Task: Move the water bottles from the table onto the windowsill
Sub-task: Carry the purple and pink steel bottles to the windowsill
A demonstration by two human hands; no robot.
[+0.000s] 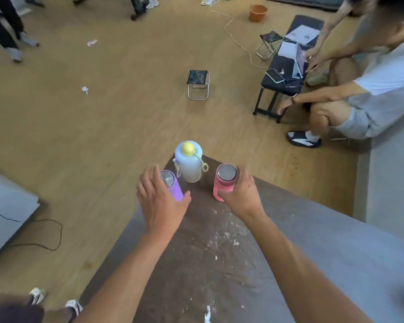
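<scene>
Three bottles are counted, all upright at the far tip of the brown counter (pixel 210 248): a purple bottle (pixel 173 186), a pale blue bottle (pixel 189 164) with a yellow cap, and a pink bottle (pixel 224 181). From the pale blue one, the purple is set at about 8 o'clock and the pink at about 4 o'clock; the purple appears just beside the pale blue, the pink slightly apart. Two hands are seen. The left hand (pixel 160 203) is wrapped on the purple bottle, fingers (pixel 153 174) curled round its far-left side, thumb pressed on the near-right side, steel lid exposed above the grip. The right hand (pixel 241 194) is closed on the pink bottle from its 4 o'clock side, fingers laid round the right of the body below the steel lid, pink loop handle visible at the thumb. The pale blue bottle is untouched, between both hands. Two folding stools (pixel 198 84) are counted on the wooden floor (pixel 91 136) at 12 o'clock. One orange bucket (pixel 257 12) is seen beyond.
</scene>
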